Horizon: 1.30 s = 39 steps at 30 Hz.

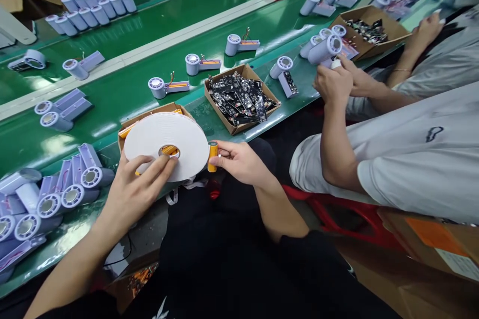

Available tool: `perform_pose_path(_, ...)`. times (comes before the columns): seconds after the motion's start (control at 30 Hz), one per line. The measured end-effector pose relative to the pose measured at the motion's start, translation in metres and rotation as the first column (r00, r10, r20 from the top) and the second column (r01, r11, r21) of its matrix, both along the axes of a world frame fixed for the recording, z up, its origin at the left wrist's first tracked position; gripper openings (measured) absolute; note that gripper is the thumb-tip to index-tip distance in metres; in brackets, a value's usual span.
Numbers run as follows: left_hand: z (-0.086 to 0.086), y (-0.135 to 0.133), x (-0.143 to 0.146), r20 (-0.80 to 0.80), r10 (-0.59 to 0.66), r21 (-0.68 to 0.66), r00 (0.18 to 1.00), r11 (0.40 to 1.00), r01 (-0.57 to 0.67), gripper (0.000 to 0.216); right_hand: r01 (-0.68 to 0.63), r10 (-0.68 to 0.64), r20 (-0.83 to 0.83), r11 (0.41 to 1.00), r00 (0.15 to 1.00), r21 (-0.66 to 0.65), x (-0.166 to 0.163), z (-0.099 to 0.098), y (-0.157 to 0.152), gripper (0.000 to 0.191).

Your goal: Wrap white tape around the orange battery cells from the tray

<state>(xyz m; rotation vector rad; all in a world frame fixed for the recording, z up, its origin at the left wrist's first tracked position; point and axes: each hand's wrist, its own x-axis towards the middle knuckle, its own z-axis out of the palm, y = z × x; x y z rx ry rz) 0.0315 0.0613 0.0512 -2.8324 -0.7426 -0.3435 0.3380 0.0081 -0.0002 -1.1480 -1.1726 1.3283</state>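
Observation:
A large white roll of double-sided tape [179, 129] lies tilted over a small cardboard box [149, 112] of orange batteries. My left hand [136, 184] grips the roll, its fingertips at the centre hole. Between the thumb and fingers of my right hand [245, 162] is an upright orange cylindrical battery [213, 156] with a thin wire. The battery is at the roll's right edge; whether tape sticks to it I cannot tell.
A cardboard box of black circuit boards [239, 97] stands right of the roll. Lilac fan housings [78, 194] crowd the left bench, and several more ride the green conveyor [138, 55]. On the right, a co-worker's hands [337, 79] hold a lilac housing [325, 50].

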Motion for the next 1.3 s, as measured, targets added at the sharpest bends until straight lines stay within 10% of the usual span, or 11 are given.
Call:
perform_pose_path(0.2,-0.008,-0.015,0.02,0.138,0.067,0.099,0.988,0.992,-0.081,0.098,0.469,-0.438,-0.343,0.883,0.831,0.009,-0.035,-0.013,0.006,0.06)
perform_pose_path(0.33,-0.018,-0.028,0.029,0.221,0.061,0.113,0.973,0.99,-0.088,0.101,0.563,-0.503,-0.412,0.826,0.76,0.032,-0.023,-0.01,0.017,0.057)
perform_pose_path(0.5,-0.01,-0.009,0.013,0.114,0.052,-0.124,0.992,0.992,-0.037,0.085,0.809,-0.692,-0.42,0.525,0.587,0.265,0.05,0.017,0.035,0.045)
perform_pose_path(0.7,0.011,0.104,-0.024,0.033,0.228,-0.499,0.973,0.848,-0.181,0.064,0.678,-0.636,-0.295,0.732,0.713,0.06,0.029,-0.012,0.0,0.056)
perform_pose_path(0.83,-0.004,0.201,-0.077,-0.145,0.698,-0.204,0.701,0.673,-0.711,0.059,0.615,-0.601,-0.23,0.789,0.766,-0.012,0.035,-0.047,-0.034,0.07)
perform_pose_path(0.97,-0.027,0.263,-0.132,-0.313,0.794,-0.088,0.521,0.522,-0.848,0.054,0.649,-0.645,-0.182,0.76,0.743,-0.042,0.065,-0.058,-0.053,0.063)
perform_pose_path(1.13,-0.046,0.288,-0.121,-0.319,0.664,-0.146,0.677,0.671,-0.727,0.036,0.619,-0.607,-0.169,0.785,0.777,0.027,0.071,-0.038,-0.03,0.053)
perform_pose_path(1.3,-0.068,0.306,-0.052,-0.298,0.422,-0.226,0.856,0.84,-0.493,0.033,0.514,-0.497,-0.165,0.728,0.852,0.453,0.015,0.036,0.063,0.046)
